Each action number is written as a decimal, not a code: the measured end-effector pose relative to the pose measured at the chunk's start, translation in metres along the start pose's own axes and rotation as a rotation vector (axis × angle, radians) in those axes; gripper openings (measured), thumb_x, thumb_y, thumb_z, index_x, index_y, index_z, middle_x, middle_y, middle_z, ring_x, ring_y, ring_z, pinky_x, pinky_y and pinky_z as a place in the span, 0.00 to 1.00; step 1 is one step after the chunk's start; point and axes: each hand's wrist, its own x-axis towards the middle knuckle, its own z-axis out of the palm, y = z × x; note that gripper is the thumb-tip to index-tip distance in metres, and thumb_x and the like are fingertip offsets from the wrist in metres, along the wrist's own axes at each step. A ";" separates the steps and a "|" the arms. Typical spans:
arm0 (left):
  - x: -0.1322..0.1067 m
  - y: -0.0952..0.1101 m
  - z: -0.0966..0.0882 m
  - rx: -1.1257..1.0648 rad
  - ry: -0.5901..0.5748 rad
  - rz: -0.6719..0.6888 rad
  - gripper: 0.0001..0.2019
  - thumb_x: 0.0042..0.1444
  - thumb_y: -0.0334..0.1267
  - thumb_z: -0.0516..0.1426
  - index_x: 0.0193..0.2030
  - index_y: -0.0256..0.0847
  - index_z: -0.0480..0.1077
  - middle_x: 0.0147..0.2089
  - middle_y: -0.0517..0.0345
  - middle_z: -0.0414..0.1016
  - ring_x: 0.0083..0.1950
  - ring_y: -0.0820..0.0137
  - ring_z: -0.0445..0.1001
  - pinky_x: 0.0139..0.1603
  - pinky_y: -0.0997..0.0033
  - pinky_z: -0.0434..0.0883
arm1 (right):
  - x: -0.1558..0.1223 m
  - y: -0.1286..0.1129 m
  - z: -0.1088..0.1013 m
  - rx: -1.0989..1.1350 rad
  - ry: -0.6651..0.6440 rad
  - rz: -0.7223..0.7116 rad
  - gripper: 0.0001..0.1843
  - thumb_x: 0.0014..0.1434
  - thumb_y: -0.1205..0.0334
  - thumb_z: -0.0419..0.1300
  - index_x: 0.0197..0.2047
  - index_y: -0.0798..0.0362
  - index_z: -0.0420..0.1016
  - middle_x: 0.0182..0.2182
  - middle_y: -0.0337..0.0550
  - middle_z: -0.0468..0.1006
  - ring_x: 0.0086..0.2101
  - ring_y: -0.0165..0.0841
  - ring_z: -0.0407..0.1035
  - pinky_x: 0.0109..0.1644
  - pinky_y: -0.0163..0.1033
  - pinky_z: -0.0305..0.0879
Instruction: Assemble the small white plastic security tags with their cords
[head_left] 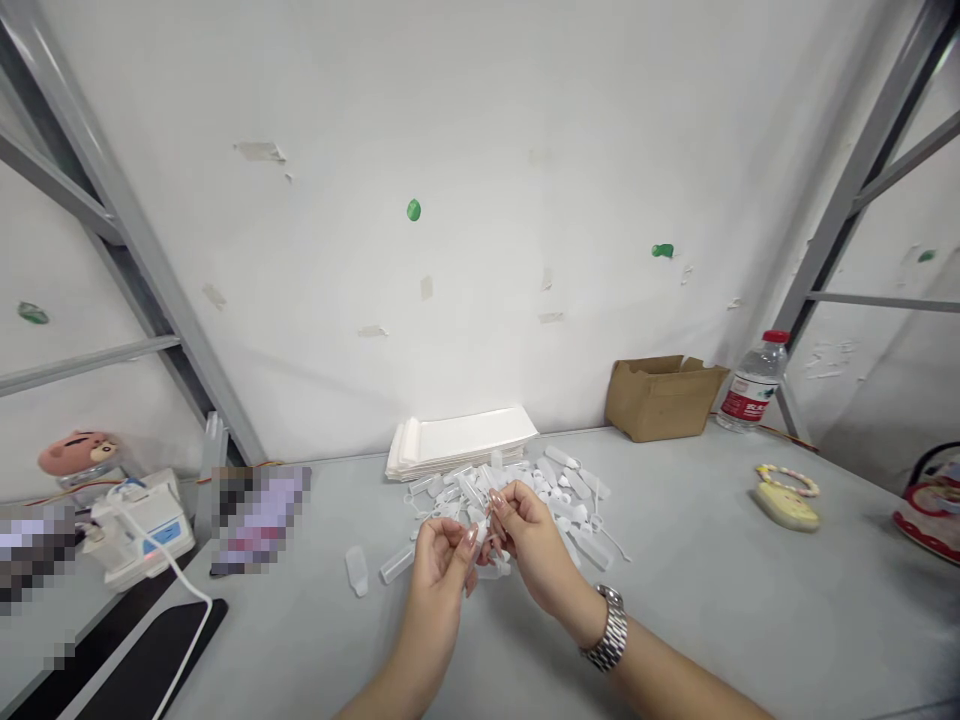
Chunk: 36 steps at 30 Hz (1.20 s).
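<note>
My left hand (441,552) and my right hand (529,535) meet over the grey table (712,590), fingers pinched together on a small clear plastic piece (484,528) held between them. Just behind the hands lies a heap of clear plastic tubes and caps (525,495). One loose tube (357,570) and another (396,565) rest left of the heap. A metal watch (609,630) is on my right wrist.
A stack of white sheets (459,440) lies behind the heap by the wall. A brown cardboard box (661,396) and a water bottle (751,385) stand at the back right. A yellow toy (786,497) is at right, a white device with cable (142,525) at left.
</note>
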 end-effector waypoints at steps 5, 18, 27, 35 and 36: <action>-0.001 0.001 0.000 -0.003 0.004 -0.005 0.14 0.47 0.47 0.58 0.31 0.43 0.57 0.29 0.62 0.70 0.30 0.73 0.68 0.27 0.75 0.61 | 0.000 0.000 0.000 0.005 0.007 -0.003 0.17 0.51 0.50 0.58 0.24 0.51 0.58 0.13 0.27 0.60 0.15 0.24 0.58 0.19 0.32 0.58; -0.002 0.003 0.001 -0.028 0.007 -0.014 0.14 0.46 0.46 0.59 0.30 0.43 0.58 0.29 0.62 0.70 0.30 0.72 0.70 0.28 0.75 0.62 | 0.000 0.000 -0.001 0.025 0.006 0.012 0.17 0.50 0.50 0.59 0.24 0.51 0.58 0.14 0.27 0.60 0.15 0.25 0.59 0.20 0.33 0.59; 0.002 0.000 0.000 -0.012 -0.008 -0.035 0.14 0.47 0.46 0.58 0.31 0.43 0.57 0.29 0.62 0.70 0.30 0.73 0.69 0.28 0.76 0.61 | 0.001 0.000 0.000 0.002 0.022 0.024 0.17 0.50 0.49 0.58 0.24 0.51 0.57 0.13 0.27 0.60 0.15 0.25 0.58 0.20 0.33 0.58; 0.001 0.002 0.001 -0.015 -0.016 -0.026 0.15 0.45 0.46 0.59 0.30 0.43 0.57 0.30 0.60 0.70 0.31 0.71 0.70 0.27 0.75 0.61 | 0.001 -0.004 -0.001 -0.135 0.023 -0.008 0.18 0.51 0.48 0.57 0.24 0.51 0.56 0.13 0.27 0.61 0.14 0.25 0.61 0.19 0.32 0.55; 0.000 0.001 0.001 -0.013 -0.015 -0.022 0.15 0.45 0.46 0.59 0.30 0.43 0.57 0.29 0.61 0.69 0.31 0.71 0.70 0.27 0.75 0.61 | 0.000 -0.005 0.000 -0.147 0.016 -0.011 0.17 0.51 0.49 0.57 0.24 0.51 0.57 0.13 0.27 0.61 0.14 0.26 0.61 0.19 0.32 0.55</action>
